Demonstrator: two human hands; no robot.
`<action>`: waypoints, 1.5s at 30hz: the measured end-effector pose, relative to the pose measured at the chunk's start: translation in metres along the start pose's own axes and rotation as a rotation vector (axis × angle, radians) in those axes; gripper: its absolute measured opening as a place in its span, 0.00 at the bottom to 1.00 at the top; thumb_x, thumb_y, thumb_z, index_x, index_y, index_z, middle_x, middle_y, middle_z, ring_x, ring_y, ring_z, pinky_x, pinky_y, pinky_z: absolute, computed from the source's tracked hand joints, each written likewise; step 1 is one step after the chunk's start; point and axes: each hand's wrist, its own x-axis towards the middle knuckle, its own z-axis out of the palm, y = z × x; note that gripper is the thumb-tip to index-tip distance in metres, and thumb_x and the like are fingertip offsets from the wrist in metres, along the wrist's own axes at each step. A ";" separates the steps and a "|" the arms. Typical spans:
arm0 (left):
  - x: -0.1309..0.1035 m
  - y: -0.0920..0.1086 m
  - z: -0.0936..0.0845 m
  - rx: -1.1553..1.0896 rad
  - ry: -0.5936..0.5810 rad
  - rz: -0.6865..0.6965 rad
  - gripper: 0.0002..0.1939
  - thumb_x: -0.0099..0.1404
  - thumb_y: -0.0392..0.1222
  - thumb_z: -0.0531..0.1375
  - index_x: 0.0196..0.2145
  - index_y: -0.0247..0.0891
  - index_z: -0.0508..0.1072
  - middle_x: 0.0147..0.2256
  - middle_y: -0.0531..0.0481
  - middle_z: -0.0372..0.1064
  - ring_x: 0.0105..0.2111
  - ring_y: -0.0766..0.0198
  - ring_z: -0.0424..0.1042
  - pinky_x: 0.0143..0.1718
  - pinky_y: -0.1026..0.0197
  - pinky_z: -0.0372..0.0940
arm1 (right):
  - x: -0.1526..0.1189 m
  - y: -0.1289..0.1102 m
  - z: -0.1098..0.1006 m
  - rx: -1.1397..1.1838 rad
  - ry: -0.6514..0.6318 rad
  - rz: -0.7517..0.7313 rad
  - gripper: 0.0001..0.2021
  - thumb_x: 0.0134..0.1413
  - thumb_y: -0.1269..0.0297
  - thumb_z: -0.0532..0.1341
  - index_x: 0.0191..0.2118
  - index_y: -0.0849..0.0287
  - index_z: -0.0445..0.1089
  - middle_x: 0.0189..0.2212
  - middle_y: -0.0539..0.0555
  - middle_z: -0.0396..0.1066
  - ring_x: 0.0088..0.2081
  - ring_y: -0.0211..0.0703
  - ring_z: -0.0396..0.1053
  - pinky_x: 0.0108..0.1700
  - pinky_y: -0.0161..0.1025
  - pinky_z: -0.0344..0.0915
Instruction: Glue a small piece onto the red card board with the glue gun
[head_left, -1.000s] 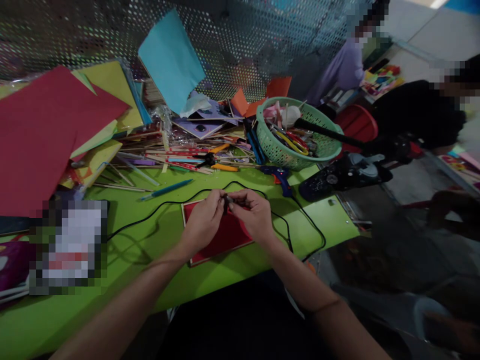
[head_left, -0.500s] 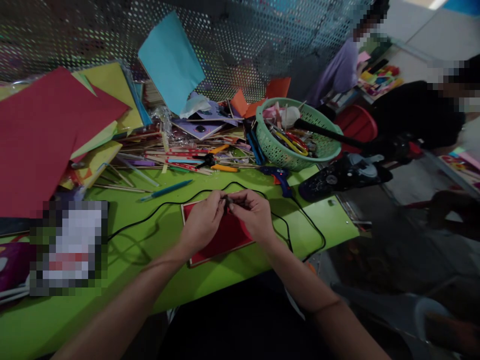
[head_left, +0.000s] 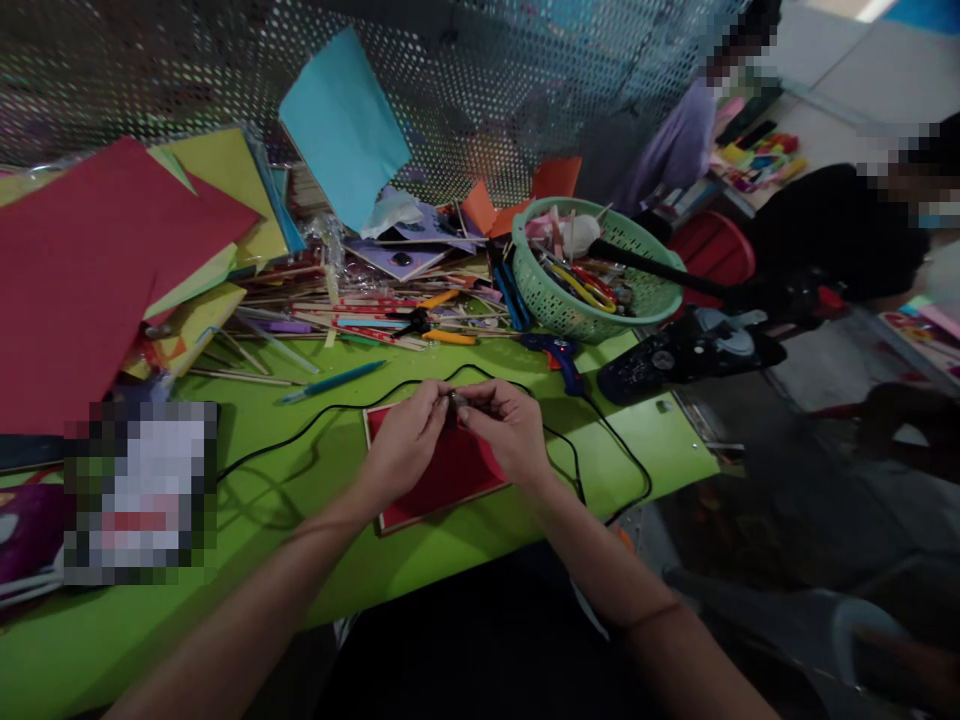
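My left hand (head_left: 406, 437) and my right hand (head_left: 510, 427) meet over a red panel (head_left: 435, 480) with a thin pale wooden border. Between their pinched fingertips is a small dark piece (head_left: 453, 401), too small and shaded to name. Both hands are closed on it, with the fingers partly hiding it. Under and around the hands, the panel lies flat on the green tabletop (head_left: 315, 560). A black cord (head_left: 322, 412) runs behind the hands. Farther right lies a blue glue gun (head_left: 559, 358) with an orange trigger.
A green basket (head_left: 559, 310) holds scissors and other tools. Orange-handled pliers (head_left: 442, 335) lie among wooden sticks, near a teal pen (head_left: 334, 382). Red paper (head_left: 67, 290) and a blurred phone-like device (head_left: 150, 490) are left. A black clamp-like stand (head_left: 675, 355) is right; people sit beyond.
The fingertips have shifted very slightly around the small dark piece, showing a little more of it. Everything else stays in place.
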 end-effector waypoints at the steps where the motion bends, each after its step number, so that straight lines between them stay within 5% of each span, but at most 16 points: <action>1: 0.000 0.000 0.000 -0.032 -0.006 -0.003 0.12 0.76 0.47 0.48 0.42 0.42 0.69 0.38 0.47 0.74 0.38 0.57 0.72 0.41 0.55 0.64 | 0.000 0.000 0.000 0.004 -0.002 0.003 0.08 0.49 0.64 0.71 0.37 0.57 0.79 0.32 0.51 0.80 0.32 0.39 0.75 0.38 0.38 0.72; 17: 0.000 0.000 0.002 -0.089 0.020 -0.035 0.10 0.74 0.45 0.49 0.40 0.42 0.69 0.35 0.50 0.72 0.35 0.58 0.69 0.40 0.55 0.63 | -0.003 -0.003 0.002 -0.143 0.003 -0.086 0.06 0.52 0.65 0.68 0.37 0.57 0.79 0.33 0.53 0.81 0.33 0.42 0.76 0.39 0.39 0.73; 28: 0.001 -0.003 0.000 -0.222 -0.020 -0.015 0.11 0.75 0.46 0.50 0.41 0.41 0.69 0.37 0.50 0.72 0.38 0.59 0.69 0.41 0.57 0.65 | 0.000 -0.001 0.000 -0.012 -0.010 -0.015 0.07 0.49 0.64 0.70 0.37 0.56 0.79 0.33 0.52 0.81 0.33 0.41 0.75 0.38 0.39 0.73; 45: 0.000 0.008 -0.007 0.222 -0.040 -0.003 0.11 0.74 0.44 0.47 0.43 0.41 0.68 0.37 0.45 0.76 0.37 0.52 0.74 0.37 0.54 0.63 | -0.001 0.002 -0.001 0.004 -0.010 -0.012 0.08 0.49 0.65 0.71 0.37 0.56 0.79 0.34 0.53 0.81 0.34 0.42 0.76 0.41 0.41 0.73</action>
